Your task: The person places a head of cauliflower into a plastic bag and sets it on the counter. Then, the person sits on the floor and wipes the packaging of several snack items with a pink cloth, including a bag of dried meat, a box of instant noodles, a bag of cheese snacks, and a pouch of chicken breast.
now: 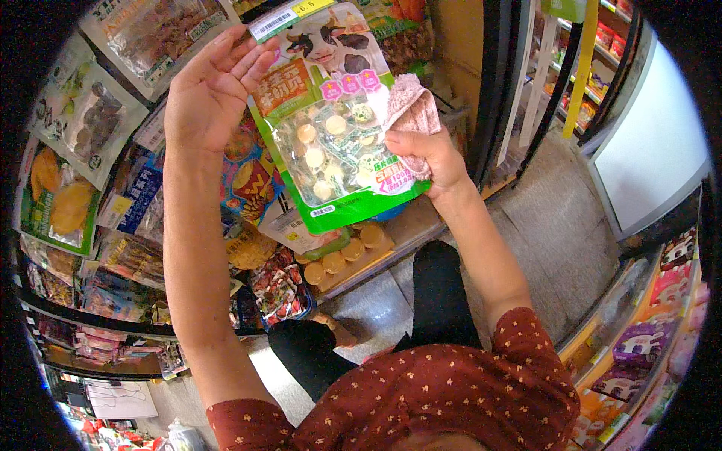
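An upright plastic snack pouch (338,121) with a green border and a cartoon cow is before me. Through its clear window show small round wrapped candies. My right hand (437,155) grips the lower right side of the pouch, pressing a pink terry cloth (414,110) against its front with the thumb. With the palm turned up to view, my left hand (220,84) rests its fingertips at the pouch's upper left edge. A price strip (287,18) crosses the top of the pouch.
Packaged foods fill the shelves on the left, including a dried mango bag (62,194). Below the pouch are round-lidded jars (334,262) and a blue basket (307,307) of wrapped sweets. A shelf (615,338) with colourful packs runs along the right. Grey floor (558,248) lies between.
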Tool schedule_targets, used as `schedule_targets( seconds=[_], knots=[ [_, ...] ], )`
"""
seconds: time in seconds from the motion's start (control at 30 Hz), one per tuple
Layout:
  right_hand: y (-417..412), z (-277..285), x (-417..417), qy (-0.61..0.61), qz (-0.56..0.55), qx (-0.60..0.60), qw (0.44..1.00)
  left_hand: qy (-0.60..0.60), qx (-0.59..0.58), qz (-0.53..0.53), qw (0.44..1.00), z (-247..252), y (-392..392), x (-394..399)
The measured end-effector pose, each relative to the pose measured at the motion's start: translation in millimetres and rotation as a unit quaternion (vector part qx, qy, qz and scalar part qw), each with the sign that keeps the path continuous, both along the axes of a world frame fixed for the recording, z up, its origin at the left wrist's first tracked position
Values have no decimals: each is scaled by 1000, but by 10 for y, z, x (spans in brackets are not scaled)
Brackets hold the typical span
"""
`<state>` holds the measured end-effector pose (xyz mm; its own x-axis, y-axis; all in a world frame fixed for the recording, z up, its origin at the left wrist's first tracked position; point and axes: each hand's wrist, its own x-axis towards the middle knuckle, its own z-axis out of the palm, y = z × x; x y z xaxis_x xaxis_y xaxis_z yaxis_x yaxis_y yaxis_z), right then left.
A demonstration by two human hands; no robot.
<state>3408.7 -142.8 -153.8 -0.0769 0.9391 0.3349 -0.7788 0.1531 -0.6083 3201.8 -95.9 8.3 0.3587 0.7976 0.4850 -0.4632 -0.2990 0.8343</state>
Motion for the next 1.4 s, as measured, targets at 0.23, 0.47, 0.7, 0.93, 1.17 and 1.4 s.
schedule_targets(
  seconds=[0.23,0.47,0.7,0.93,1.17,1.4],
  knots=[
    [7,52,-13,9,13,-7,1000,22,-11,43,999,19,-51,30],
    [370,-19,-61,-60,-9,-30,998,-10,-26,-5,1000,-39,-62,-5],
    [685,-191,-52,-68,-77,43,994,9,-55,-36,998,-380,-252,-175],
    [534,-359,283,14,-245,57,968,87,-124,-15,988,-1684,-1096,-471],
    [-361,-1335,576,93,-218,-130,963,229,-384,302,842,-3251,-1110,-1244],
    [-968,-2547,73,57,54,-228,970,249,-322,451,794,-3541,-498,-1335]
  ],
)
